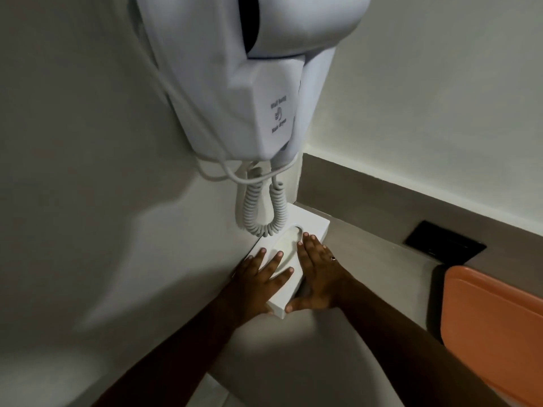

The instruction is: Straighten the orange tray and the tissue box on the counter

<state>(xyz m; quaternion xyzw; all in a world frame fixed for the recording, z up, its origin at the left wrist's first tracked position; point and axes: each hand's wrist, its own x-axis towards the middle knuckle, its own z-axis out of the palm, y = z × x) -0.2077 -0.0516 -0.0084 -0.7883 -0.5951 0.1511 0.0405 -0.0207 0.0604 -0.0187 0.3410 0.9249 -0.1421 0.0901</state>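
A white tissue box (308, 227) with an oval slot lies on the grey counter (367, 259), its long side against the left wall in the corner. My left hand (258, 277) rests flat on its top with fingers spread. My right hand (317, 274) lies along the box's right side, thumb at the near corner, fingers on the top edge. The orange tray (493, 324) sits at the right edge of the view, partly cut off, apart from both hands.
A white wall-mounted hair dryer (249, 83) hangs overhead, and its coiled cord (264, 212) dangles onto the far end of the box. A black rectangular socket plate (443, 243) is set in the counter's back strip beyond the tray.
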